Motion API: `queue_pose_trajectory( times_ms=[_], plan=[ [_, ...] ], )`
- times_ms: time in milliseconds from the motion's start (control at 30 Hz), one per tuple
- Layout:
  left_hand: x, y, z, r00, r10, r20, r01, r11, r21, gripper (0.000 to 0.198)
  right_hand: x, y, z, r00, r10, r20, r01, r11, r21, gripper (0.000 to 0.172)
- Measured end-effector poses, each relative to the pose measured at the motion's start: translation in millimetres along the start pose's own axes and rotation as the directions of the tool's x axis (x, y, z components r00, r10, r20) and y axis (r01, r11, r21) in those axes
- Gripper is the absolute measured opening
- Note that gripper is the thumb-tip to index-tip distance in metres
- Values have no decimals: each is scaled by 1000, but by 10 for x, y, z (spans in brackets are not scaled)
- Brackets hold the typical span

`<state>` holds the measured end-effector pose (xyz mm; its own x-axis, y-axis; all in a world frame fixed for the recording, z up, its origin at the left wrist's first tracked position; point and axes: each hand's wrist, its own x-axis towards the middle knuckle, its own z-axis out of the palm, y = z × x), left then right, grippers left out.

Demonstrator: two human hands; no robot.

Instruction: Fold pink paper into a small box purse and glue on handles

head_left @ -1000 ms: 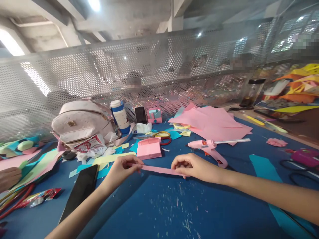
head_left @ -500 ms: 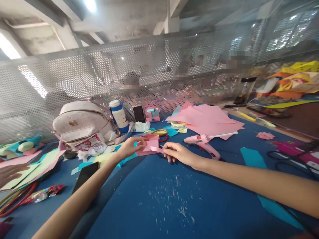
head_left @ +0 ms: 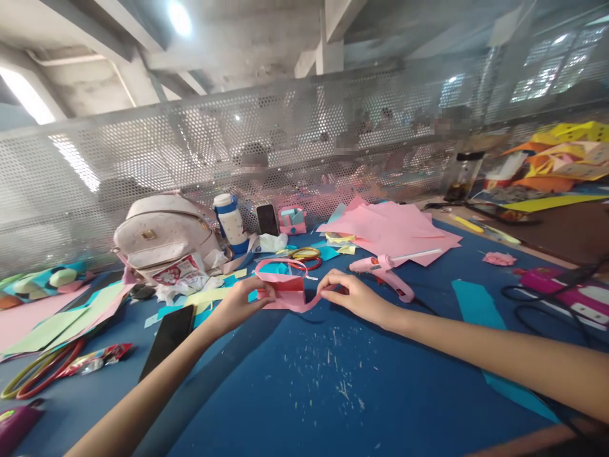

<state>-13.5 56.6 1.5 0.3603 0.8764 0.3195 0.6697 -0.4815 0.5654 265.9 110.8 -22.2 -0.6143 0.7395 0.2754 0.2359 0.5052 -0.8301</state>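
Observation:
My left hand [head_left: 247, 298] is closed on the left side of a small pink paper box [head_left: 289, 294] just above the blue tabletop. A thin pink paper strip [head_left: 311, 306] runs from the lower edge of the box to my right hand [head_left: 345, 292], whose thumb and fingers pinch its end. Behind the box a loop of pink paper [head_left: 280, 261] arches up. To the right of my right hand lies a pink glue gun [head_left: 385, 274] with a clear glue stick in its back.
Pink paper sheets [head_left: 390, 228] are heaped at the back, near a perforated metal screen [head_left: 295, 146]. A backpack [head_left: 164, 231], a bottle [head_left: 231, 222] and a phone [head_left: 267, 219] stand at back left. Another dark phone [head_left: 169, 336] lies under my left forearm. Paper scraps [head_left: 333, 368] litter the front.
The pink box has turned and tilted, so its open side and a loop behind it show. My right hand has moved slightly right with the strip. Another person's hand at far left is gone.

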Motion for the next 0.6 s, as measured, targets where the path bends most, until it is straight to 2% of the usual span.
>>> queue_pose_trajectory(
  times_ms=[67,167,267,400,500,600],
  plan=[
    [-43,19,-2,999,30,-11,-30,999,26,11,-10,-47,10,994,-109,-14,104,979,-177,11],
    [-81,34,-12,997,69,-17,-67,995,69,12,-33,-122,46,987,-151,46,158,936,-315,24],
    [-118,47,-29,993,111,-41,-103,980,168,13,-74,-182,94,985,-139,100,163,937,-308,28],
    [-200,46,-32,982,176,-70,-141,925,352,12,-120,-239,144,968,-224,114,248,918,-310,20],
    [-267,37,-3,986,164,-24,-146,928,342,14,-113,-280,172,955,-267,133,296,906,-304,17],
    [-321,48,28,989,146,11,-140,918,372,15,-76,-318,208,956,-255,147,289,908,-304,18]
  ],
)
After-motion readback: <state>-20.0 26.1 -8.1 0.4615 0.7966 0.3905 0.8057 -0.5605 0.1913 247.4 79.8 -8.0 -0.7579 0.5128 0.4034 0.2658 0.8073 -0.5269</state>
